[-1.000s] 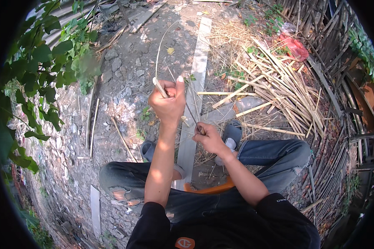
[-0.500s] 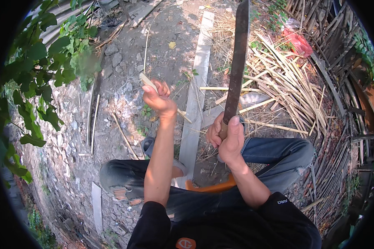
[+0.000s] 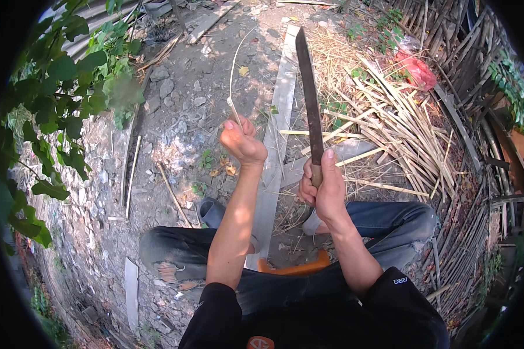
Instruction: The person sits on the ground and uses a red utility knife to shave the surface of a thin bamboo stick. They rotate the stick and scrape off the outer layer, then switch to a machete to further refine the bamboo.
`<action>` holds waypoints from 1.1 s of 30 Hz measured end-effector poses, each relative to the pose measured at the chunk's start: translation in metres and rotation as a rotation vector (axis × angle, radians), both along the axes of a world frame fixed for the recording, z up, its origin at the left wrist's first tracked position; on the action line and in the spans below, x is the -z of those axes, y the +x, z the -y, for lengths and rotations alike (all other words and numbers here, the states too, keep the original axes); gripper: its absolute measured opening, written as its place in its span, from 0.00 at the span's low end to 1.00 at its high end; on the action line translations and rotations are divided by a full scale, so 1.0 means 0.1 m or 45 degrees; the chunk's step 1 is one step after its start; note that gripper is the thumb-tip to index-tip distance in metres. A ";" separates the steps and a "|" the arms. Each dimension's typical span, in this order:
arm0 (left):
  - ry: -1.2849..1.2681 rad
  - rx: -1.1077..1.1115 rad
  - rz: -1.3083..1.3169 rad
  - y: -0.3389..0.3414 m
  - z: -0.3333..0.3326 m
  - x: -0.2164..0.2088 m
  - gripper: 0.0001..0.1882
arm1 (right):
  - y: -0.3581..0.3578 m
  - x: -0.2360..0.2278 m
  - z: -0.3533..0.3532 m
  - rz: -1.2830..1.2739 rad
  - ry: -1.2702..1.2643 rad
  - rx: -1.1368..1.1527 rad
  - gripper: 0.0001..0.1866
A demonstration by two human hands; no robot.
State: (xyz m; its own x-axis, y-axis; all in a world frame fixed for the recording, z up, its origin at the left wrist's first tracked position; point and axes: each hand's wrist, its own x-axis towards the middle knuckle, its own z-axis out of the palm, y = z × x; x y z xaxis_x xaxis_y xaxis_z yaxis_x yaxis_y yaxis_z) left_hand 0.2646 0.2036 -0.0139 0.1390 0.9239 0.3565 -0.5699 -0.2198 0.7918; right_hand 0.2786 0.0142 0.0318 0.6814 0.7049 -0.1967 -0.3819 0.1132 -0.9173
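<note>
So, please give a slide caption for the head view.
Seated person's right hand raises a long knife; left hand holds a thin strip.

Two bare hands, left hand [image 3: 242, 141] and right hand [image 3: 323, 189]; one long dark-bladed knife [image 3: 308, 99]; one thin pale bamboo strip [image 3: 233, 81]; one red plastic bag [image 3: 416, 68]; one long grey plank [image 3: 276, 134].

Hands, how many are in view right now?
2. The left hand grips a thin bamboo strip; the right hand grips a long knife by its handle. No other hands show.
</note>
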 end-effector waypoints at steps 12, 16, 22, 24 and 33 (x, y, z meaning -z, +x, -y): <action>-0.149 -0.043 -0.109 -0.14 0.07 -0.14 0.32 | -0.57 1.43 0.43 -0.913 -0.715 0.036 0.29; -0.006 0.085 0.064 -0.27 0.05 -0.22 0.32 | -0.18 0.68 0.38 -0.496 -0.220 -0.056 0.30; -0.029 0.031 0.085 -0.17 0.08 0.00 0.32 | 0.01 -0.43 0.18 0.184 0.302 0.119 0.35; 0.022 0.067 0.105 -0.17 0.01 0.04 0.33 | -0.07 -0.42 0.15 0.348 0.482 0.187 0.37; -0.155 -0.031 0.087 -0.08 0.10 -0.08 0.34 | -0.54 1.47 0.23 -0.737 -0.655 -0.143 0.32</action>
